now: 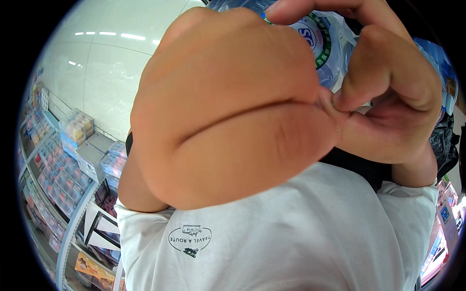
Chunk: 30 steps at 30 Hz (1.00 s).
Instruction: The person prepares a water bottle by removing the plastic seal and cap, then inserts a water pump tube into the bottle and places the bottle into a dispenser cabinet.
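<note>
My left hand point(233, 109) is very close to the camera, its back towards me and its fingers curled under. It fills the middle of the view and hides whatever lies in its palm. To its right, my right hand point(397, 80) has bent fingers, and one fingertip reaches over the far side of the left hand. The two hands meet at their fingertips; I cannot tell whether anything thin is pinched there. Behind them is a round printed label point(322, 47) with a dark green rim and writing, on bluish clear plastic point(333, 74), partly covered by the hands.
Shelves at the left carry rows of small clear-packed goods point(65, 178). Stacked clear boxes point(77, 125) stand beside the pale tiled floor point(105, 65). An orange printed box point(94, 271) sits lower down. Black plastic point(445, 145) is at the right, and my white shirt point(284, 232) is below.
</note>
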### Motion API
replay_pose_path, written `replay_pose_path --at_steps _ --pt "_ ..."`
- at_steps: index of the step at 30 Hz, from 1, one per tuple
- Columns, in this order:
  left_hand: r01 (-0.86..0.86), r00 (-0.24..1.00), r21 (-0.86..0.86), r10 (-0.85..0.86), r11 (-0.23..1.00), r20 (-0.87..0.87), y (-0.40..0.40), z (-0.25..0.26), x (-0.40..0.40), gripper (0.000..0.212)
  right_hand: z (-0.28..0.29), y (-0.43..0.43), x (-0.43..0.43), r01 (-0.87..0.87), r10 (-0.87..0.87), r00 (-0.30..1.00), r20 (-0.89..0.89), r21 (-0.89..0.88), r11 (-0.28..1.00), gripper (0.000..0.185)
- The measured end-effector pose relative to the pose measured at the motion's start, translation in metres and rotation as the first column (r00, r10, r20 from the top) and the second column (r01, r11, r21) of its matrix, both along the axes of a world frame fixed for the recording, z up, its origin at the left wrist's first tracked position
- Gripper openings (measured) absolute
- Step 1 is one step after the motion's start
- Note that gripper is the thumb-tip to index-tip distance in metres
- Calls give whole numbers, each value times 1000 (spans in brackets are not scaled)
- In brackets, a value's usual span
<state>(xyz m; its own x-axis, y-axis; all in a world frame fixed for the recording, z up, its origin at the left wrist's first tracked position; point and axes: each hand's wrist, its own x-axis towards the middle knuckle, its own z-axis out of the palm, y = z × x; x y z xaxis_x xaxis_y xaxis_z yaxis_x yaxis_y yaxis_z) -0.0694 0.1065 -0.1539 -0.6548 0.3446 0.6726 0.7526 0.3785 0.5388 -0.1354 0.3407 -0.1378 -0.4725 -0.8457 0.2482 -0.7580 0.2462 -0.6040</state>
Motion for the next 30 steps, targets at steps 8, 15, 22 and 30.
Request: replay_pose_path --at_steps 8,15,22,30 --pt "30 999 -170 -23 985 43 -6 16 -6 28 3 2 1 4 -4 1000 -5 11 1000 79" --pt "-52 994 -193 69 980 80 4 21 -3 30 3 3 1 -10 10 1000 3 20 1000 78" --pt "-128 961 -189 168 974 219 5 11 13 35 -6 -5 1 -34 33 999 18 19 999 77" --pt "-104 958 -232 160 967 238 -5 2 6 46 -3 -14 -4 -32 31 999 25 27 999 76"
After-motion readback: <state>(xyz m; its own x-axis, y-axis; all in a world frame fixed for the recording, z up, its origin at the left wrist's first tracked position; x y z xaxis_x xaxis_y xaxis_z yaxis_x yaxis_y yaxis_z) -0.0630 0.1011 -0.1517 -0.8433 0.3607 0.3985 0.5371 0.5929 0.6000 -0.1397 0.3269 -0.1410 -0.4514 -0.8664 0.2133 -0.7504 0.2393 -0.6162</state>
